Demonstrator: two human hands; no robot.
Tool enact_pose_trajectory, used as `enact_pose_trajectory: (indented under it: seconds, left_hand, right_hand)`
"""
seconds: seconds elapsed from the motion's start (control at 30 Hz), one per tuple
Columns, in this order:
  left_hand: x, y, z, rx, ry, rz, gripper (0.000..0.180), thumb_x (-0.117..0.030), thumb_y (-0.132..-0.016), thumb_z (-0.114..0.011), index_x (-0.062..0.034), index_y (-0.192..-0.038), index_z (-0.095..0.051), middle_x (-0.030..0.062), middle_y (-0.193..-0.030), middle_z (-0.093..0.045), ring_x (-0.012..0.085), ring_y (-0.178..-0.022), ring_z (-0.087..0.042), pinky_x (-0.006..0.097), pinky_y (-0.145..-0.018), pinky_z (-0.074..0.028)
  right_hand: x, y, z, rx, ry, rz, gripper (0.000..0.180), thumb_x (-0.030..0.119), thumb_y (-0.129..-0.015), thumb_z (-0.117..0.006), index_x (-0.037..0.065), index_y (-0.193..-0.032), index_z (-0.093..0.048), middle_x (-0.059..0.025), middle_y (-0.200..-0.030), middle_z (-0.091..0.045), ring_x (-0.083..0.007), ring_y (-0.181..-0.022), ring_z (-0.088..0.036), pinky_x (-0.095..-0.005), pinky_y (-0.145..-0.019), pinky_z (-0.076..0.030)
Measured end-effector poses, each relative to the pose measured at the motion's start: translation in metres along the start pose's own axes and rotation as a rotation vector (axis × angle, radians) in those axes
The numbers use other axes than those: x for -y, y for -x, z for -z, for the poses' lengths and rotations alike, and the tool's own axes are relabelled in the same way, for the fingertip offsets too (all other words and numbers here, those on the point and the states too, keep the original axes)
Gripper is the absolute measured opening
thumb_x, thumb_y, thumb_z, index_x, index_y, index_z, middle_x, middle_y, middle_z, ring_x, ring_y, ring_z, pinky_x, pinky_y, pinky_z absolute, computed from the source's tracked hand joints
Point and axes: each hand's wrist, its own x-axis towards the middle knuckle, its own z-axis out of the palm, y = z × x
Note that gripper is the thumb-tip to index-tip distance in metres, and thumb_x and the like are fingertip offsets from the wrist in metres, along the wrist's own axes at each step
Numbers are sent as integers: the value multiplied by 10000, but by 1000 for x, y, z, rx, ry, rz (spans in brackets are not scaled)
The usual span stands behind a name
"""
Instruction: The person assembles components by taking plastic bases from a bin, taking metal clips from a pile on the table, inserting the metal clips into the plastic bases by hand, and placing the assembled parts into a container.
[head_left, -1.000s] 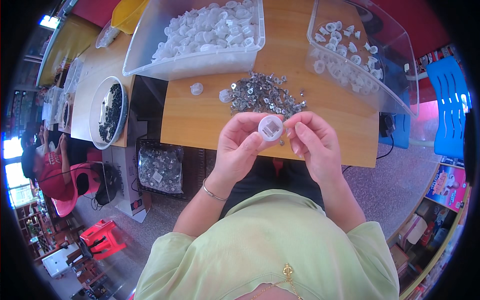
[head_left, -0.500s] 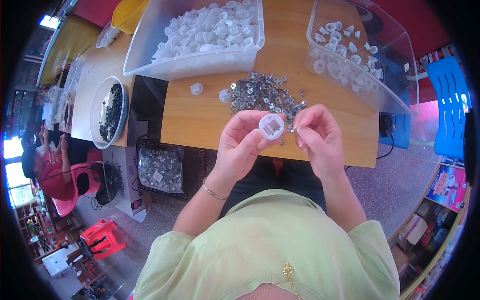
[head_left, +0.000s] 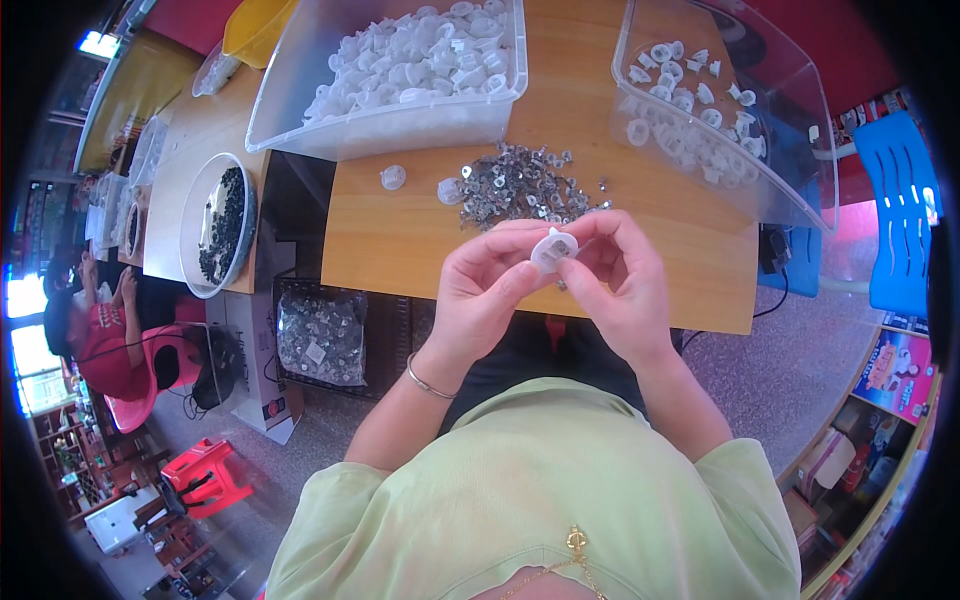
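Between my two hands, over the table's near edge, is a round white plastic cap [head_left: 553, 249], tilted to one side. My left hand [head_left: 494, 284] pinches its left rim between thumb and fingers. The thumb of my right hand [head_left: 622, 290] presses at the cap's face, with the fingers curled behind it; any small part under that thumb is hidden. Just beyond my hands lies a heap of small metal pieces [head_left: 525, 185]. Two more white caps lie left of the heap, one apart [head_left: 393, 177] and one touching its edge [head_left: 450, 191].
A clear bin [head_left: 420, 128] piled with white caps stands at the back left of the table [head_left: 385, 235]. Another clear bin [head_left: 690, 185] with fewer caps is at the right. Left stands a bowl [head_left: 188, 235] of black parts. A bag of metal pieces [head_left: 321, 335] sits below. Someone sits far left.
My right hand has moved left to meet the cap, its thumb now pressing on it. The cap has turned from facing me to a tilted position.
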Motion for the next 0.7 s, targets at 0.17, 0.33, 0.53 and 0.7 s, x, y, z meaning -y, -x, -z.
enact_pose_trajectory:
  seconds: [0.17, 0.33, 0.53, 0.7]
  left_hand:
    - [0, 2, 2, -19, -35, -9, 233, -21, -868, -554, 36, -1093, -580, 119, -1131, -520, 197, -1043, -542, 329, -893, -497]
    - [-2, 2, 1, -26, -27, 2, 228, -30, -873, -551, 34, -1089, -581, 117, -1119, -521, 193, -1032, -547, 322, -879, -506]
    - [-1, 0, 3, -19, -96, -17, 212, 2, -867, -548, 31, -1070, -603, 130, -1144, -519, 197, -1035, -547, 327, -876, -507]
    - [-2, 0, 5, 22, -309, -104, 234, 51, -843, -560, 22, -1065, -626, 140, -1153, -521, 194, -1048, -544, 301, -879, -495]
  right_hand:
    - [0, 0, -1, 2, 52, 43, 199, -16, -770, -605, 27, -960, -567, -6, -851, -575, -33, -668, -512, -174, -570, -426]
    - [2, 0, 1, 12, 47, 48, 174, -20, -774, -593, 27, -941, -587, -16, -839, -601, -43, -658, -543, -182, -572, -432]
    - [-1, 0, 2, 7, 75, 75, 172, -24, -779, -584, 20, -945, -589, -25, -843, -606, -52, -673, -558, -185, -587, -445]
    - [1, -2, 5, -14, 127, 67, 138, -29, -777, -588, 17, -906, -598, -33, -844, -612, -68, -695, -587, -194, -606, -466]
